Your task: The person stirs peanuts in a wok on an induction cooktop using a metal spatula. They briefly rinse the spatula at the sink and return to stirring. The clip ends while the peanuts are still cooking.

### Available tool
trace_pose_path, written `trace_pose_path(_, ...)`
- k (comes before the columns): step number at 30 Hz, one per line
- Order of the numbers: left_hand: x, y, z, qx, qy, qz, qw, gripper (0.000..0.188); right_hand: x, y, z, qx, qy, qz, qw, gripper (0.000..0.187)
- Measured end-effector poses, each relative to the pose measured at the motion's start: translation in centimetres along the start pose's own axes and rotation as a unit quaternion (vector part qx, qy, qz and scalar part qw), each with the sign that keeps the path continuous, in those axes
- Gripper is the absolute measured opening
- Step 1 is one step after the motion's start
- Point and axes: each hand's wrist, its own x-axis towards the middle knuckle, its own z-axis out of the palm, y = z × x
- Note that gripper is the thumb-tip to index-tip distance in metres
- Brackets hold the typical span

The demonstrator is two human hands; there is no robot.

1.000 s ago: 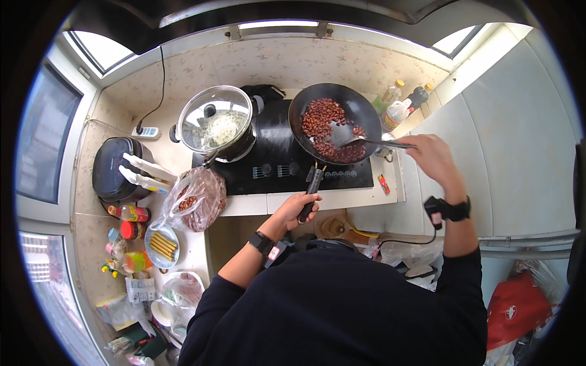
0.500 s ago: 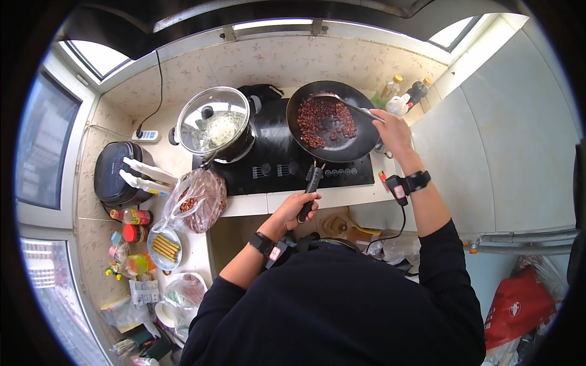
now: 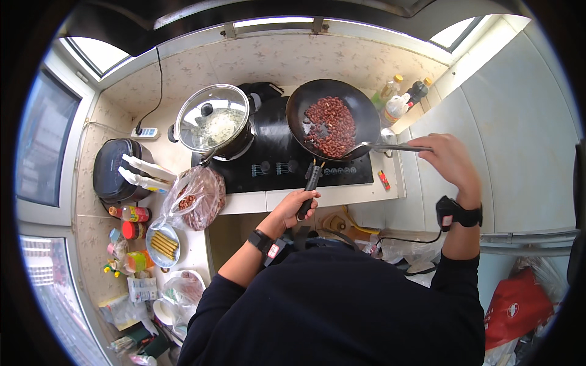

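Observation:
A black wok stands on the right side of the black glass cooktop. Reddish-brown peanuts lie spread across its bottom. My left hand is wrapped round the wok's black handle, which points toward me. In my right hand, out to the right of the wok, is the end of a metal spatula. Its head rests at the near edge of the peanuts, inside the wok. A pot with a glass lid sits left of the wok, something whitish showing through the glass.
On the left counter are a plastic bag of peanuts, a black rice cooker, a plate of yellow-brown sticks and several bottles. More bottles stand behind the wok on the right. A red lighter lies by the cooktop's front edge.
My right hand has swung right and toward me, drawing the spatula from the wok's far side to its near side. The peanuts have shifted nearer and to the right. My left hand stays put.

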Motion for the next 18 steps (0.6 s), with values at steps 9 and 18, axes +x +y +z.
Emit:
trace_pose_path(9,-0.2,0.2,0.3,0.004,0.000,0.007,1.000,0.026,7.1,1.0,13.5,0.064,0.191,0.105,0.974,0.027)
trace_pose_path(18,-0.1,0.0,0.0,-0.004,-0.006,0.015,1.000,0.026,1.9,-0.9,5.4,0.009,0.062,0.077,0.995,0.027)
